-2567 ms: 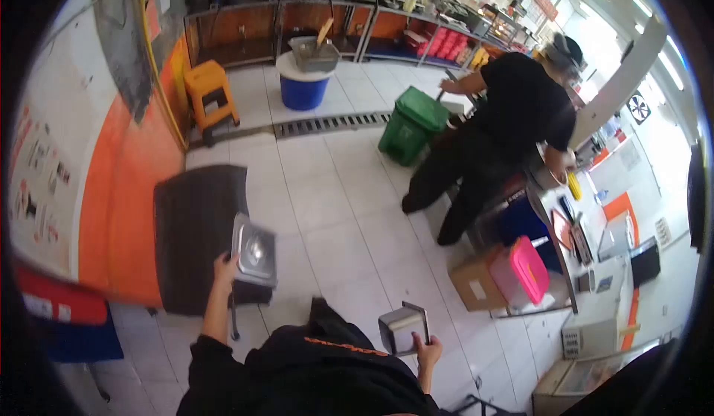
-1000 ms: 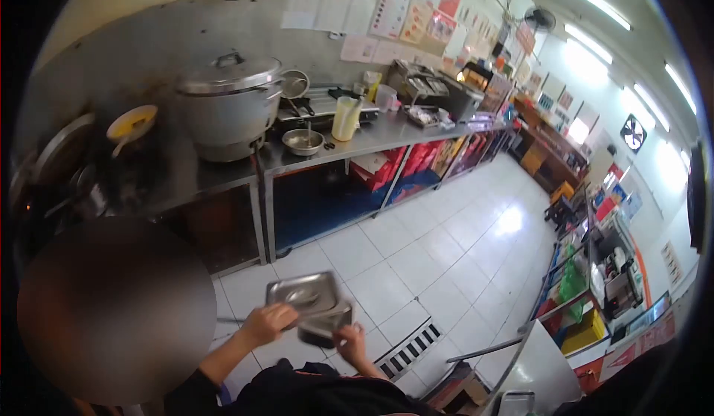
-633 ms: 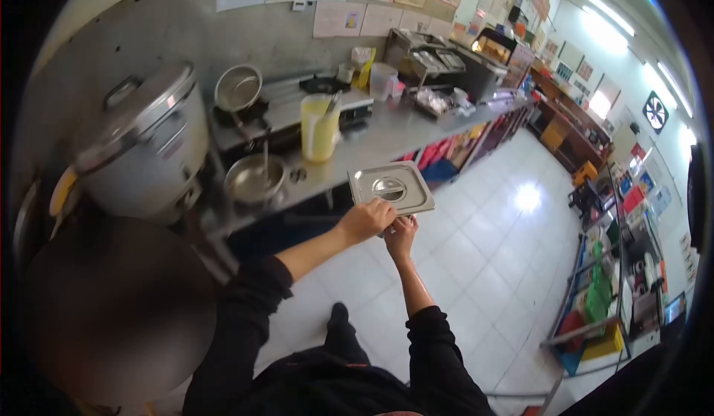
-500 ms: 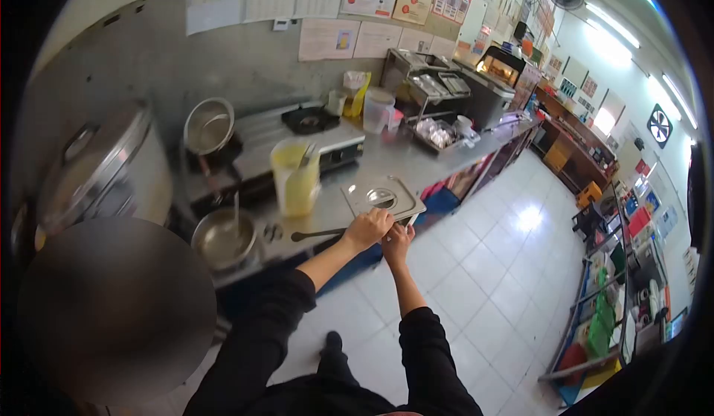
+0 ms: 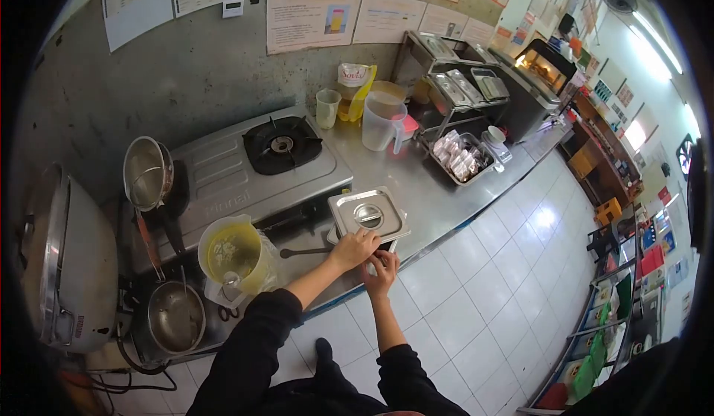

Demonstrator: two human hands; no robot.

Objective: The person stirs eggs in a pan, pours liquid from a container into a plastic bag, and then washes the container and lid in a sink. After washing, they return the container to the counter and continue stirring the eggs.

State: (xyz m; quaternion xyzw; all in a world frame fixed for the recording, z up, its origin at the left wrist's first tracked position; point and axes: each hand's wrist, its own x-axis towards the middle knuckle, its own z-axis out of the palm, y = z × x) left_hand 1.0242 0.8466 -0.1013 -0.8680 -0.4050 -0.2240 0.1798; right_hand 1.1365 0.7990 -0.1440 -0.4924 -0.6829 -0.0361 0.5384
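Note:
My left hand (image 5: pixel 355 250) rests at the front edge of a steel lidded container (image 5: pixel 387 211) on the counter, its fingers bent over the lid's near side. Right beside it, my right hand (image 5: pixel 381 269) has its fingers curled close to the container's near corner. What either hand grips is too small to make out. A dark-handled utensil (image 5: pixel 301 252) lies left of the container. Further left stands a clear plastic jug (image 5: pixel 260 263) with yellowish liquid and a utensil inside.
A gas stove (image 5: pixel 216 185) runs along the wall. Pans (image 5: pixel 176 318) and a large steel pot (image 5: pixel 89 267) are at the left. Behind the container stand a measuring jug (image 5: pixel 382 122), a cup (image 5: pixel 327 109) and a tray of wrapped packets (image 5: pixel 462 164).
The camera view has shifted down toward the counter, and the blurred round shape at the lower left is gone. Both hands remain at the container's near edge.

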